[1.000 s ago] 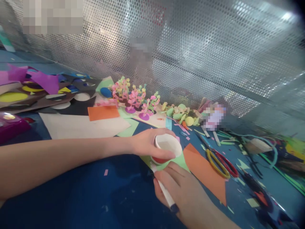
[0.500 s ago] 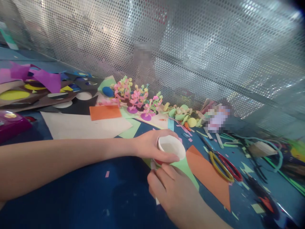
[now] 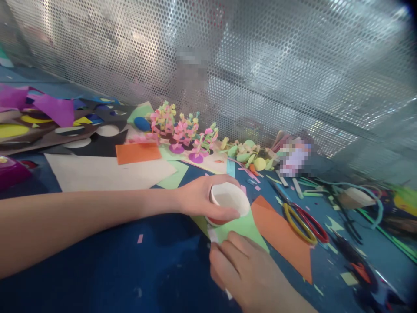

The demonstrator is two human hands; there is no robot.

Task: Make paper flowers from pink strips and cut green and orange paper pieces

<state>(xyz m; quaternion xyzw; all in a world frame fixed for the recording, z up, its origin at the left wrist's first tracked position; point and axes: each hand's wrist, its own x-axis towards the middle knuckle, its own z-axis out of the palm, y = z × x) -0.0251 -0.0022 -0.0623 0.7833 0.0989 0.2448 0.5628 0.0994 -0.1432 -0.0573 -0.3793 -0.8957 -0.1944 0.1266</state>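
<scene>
My left hand [image 3: 208, 198] is wrapped round a white paper cup [image 3: 230, 198] with a reddish band low on its side. The cup's base rests on a green paper sheet [image 3: 250, 232]. Close in front of it, my right hand [image 3: 244, 265] is closed on a slim white pen-like stick [image 3: 213, 235]; one end sticks out toward the cup and the other shows below my fingers. Most of the stick is hidden in my grip. Orange paper [image 3: 283, 237] lies beside the green sheet on the right.
Scissors [image 3: 301, 224] with yellow and red handles lie at the right, near dark-handled tools [image 3: 361, 265]. Small pink paper trees [image 3: 184, 132] stand at the back before a perforated metal screen [image 3: 260, 78]. White paper [image 3: 94, 171] and an orange piece [image 3: 138, 153] lie left.
My right hand has drawn back from the cup, toward me and slightly right, with the stick. My left hand keeps its hold on the cup. The whole view has shifted a little.
</scene>
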